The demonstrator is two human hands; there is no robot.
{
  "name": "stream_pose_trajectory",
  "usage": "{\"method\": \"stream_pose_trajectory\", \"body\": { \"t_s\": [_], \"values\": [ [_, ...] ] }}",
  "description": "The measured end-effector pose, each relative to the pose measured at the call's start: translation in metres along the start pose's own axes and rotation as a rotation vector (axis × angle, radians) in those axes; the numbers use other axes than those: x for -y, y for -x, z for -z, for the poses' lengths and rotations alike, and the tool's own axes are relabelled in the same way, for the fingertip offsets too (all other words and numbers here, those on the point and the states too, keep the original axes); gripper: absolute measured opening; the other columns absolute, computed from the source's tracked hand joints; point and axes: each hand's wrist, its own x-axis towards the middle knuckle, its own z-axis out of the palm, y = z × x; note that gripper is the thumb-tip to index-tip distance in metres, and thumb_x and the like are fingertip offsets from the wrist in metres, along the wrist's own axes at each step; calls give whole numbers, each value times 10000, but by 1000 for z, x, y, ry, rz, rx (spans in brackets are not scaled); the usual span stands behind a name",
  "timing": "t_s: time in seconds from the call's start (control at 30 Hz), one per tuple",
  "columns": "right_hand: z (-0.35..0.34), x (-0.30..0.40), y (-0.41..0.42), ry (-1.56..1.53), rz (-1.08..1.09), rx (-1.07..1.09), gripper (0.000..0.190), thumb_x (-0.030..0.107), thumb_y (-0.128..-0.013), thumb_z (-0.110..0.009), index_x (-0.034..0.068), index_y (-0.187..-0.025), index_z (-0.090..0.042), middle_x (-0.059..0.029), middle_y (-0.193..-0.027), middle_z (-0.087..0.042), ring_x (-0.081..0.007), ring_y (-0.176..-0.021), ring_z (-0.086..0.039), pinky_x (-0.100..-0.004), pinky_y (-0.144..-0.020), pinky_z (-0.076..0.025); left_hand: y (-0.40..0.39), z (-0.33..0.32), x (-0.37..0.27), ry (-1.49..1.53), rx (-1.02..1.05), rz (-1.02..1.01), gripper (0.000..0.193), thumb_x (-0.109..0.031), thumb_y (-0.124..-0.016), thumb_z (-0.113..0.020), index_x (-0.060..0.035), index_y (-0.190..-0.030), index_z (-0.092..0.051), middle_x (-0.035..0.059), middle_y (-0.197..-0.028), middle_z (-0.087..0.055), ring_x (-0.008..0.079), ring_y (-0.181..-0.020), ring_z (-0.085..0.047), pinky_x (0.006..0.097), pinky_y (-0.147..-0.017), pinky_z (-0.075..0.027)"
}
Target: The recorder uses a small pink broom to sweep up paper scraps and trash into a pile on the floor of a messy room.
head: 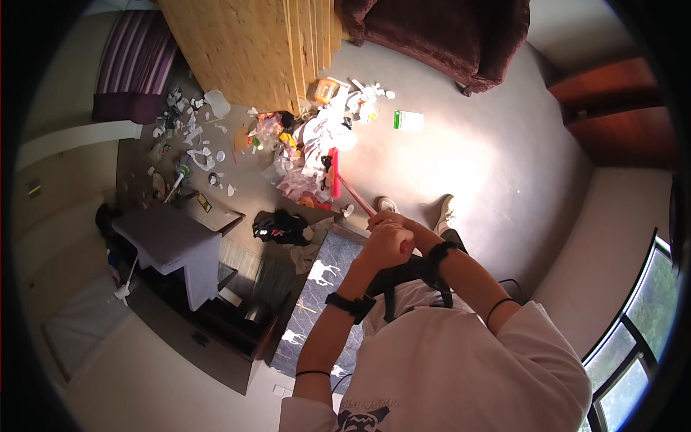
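Note:
Both of my hands are closed around the pink handle [357, 195] of a broom. My left hand [384, 247] wraps the top end, and the handle's red tip shows beside its thumb. My right hand [387, 218] grips just ahead of it, partly hidden behind the left. The handle slants down to the red broom head [336, 174] on the floor. That head stands against the right side of a heap of litter [310, 156] made up of plastic bags, paper and wrappers. Its bristles are hard to make out.
Loose scraps [202, 159] lie farther left. A green-and-white packet [408, 120] rests on the sunlit grey floor [502, 200]. Wooden panels [237, 48] and a dark red sofa [426, 32] stand ahead. A grey chair [167, 237] and a deer-patterned surface [324, 270] are to the left.

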Motion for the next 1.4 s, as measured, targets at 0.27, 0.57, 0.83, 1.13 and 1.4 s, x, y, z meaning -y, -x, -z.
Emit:
{"method": "stream_pose_trajectory", "body": {
  "t_s": [0.27,0.57,0.83,1.13,1.4],
  "values": [
    [36,24,126,240,-45,-110,266,64,-854,-622,61,-1118,-654,-81,-1064,-659,-175,-996,-629,-310,-861,-513,-31,4,-76,116,83,-199,361,-168,-811,-730,-81,-534,-516,126,-546,-565,343,-552,-590,444,-547,-462],
    [79,57,100,469,-121,-272,318,80,-862,-621,53,-1179,-625,-97,-1138,-638,-189,-1078,-609,-313,-953,-497,-48,-32,-76,306,193,-372,326,-121,-823,-679,-43,-545,-528,135,-559,-576,334,-557,-591,414,-520,-452],
    [22,89,66,481,-80,-223,345,143,-854,-642,56,-1187,-628,-99,-1129,-637,-212,-1096,-606,-342,-975,-488,-17,-66,0,299,209,-269,288,-114,-821,-652,-29,-569,-543,153,-603,-592,322,-584,-609,406,-540,-456],
    [-27,95,20,473,-35,-182,362,282,-840,-646,84,-1142,-681,-88,-1080,-683,-247,-1049,-654,-395,-914,-526,32,-18,17,106,199,-132,200,-105,-766,-623,-37,-592,-551,185,-598,-588,374,-607,-621,455,-576,-483],
    [37,120,49,917,-130,-41,350,294,-847,-635,89,-1124,-698,-97,-1067,-700,-253,-1035,-669,-388,-881,-535,-27,-5,-45,-21,48,-160,282,-267,-803,-641,-60,-619,-591,176,-662,-632,390,-679,-645,496,-658,-509]
  ]
}}
